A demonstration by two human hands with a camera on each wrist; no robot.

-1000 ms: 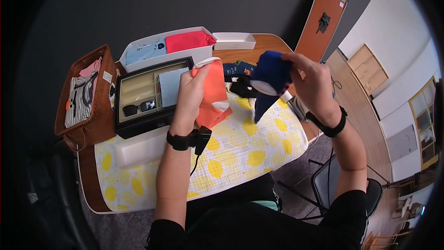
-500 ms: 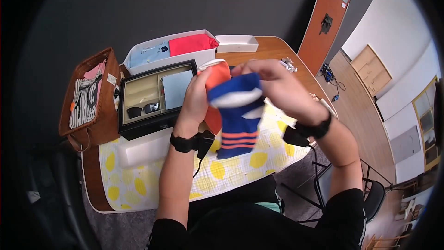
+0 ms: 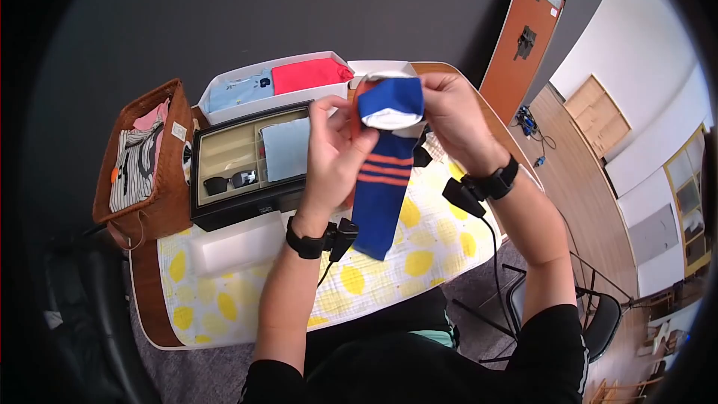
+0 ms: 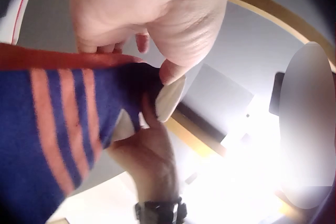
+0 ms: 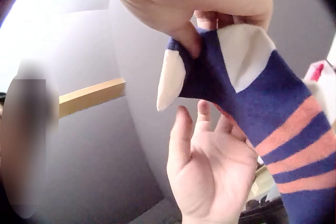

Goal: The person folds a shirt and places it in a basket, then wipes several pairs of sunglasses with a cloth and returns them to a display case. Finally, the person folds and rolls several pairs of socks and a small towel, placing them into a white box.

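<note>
A blue sock [image 3: 378, 213] with orange stripes, white toe and white heel hangs over the table. Behind it lies an orange sock [image 4: 52, 58], mostly hidden by the blue one. My right hand [image 3: 458, 116] pinches the pair at the foot end, thumb in front and fingers behind. On the other side my left hand [image 3: 333, 168] has its palm turned toward the socks, fingers spread and thumb apart from them in the right wrist view. In the head view its thumb overlaps the blue sock's white toe.
A woven basket [image 3: 161, 202] of clothes stands left. Beside it are a black-rimmed case [image 3: 288, 198] holding sunglasses [image 3: 230, 179], and a white bin [image 3: 273, 105] with folded clothes. A white tray [image 3: 243, 243] sits on the lemon-print cloth [image 3: 351, 280]. Dark items lie partly behind the socks.
My right hand has brought the blue sock left, onto the orange sock, and raised the foot end. My left hand, which gripped the orange sock, has loosened and spread its fingers.
</note>
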